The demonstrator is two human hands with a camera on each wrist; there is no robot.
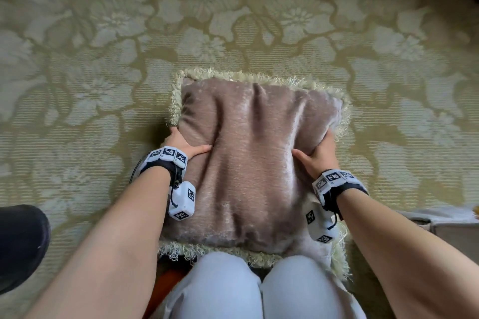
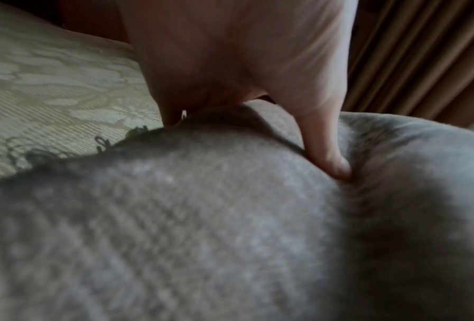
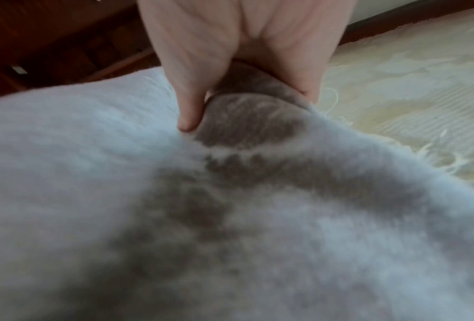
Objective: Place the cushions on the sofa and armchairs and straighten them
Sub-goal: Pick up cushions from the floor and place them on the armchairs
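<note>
A square mauve velvet cushion [image 1: 254,158] with a pale green fringe lies against green floral upholstery [image 1: 103,72], in front of my knees. My left hand [image 1: 185,146] grips its left edge, thumb pressed into the top face and fingers hidden behind the side. My right hand [image 1: 320,151] grips the right edge the same way. In the left wrist view the thumb [image 2: 329,152] digs into the plush fabric [image 2: 202,217]. From the right wrist, the thumb [image 3: 189,108] and fingers pinch a bulge of the cushion [image 3: 252,121].
The floral upholstery [image 1: 388,33] fills most of the head view. A dark object [image 1: 18,246] sits at the lower left. A grey box-like thing [image 1: 451,230] lies at the right. Brown curtains [image 2: 422,54] hang behind, and dark wood [image 3: 51,43] shows beyond the cushion.
</note>
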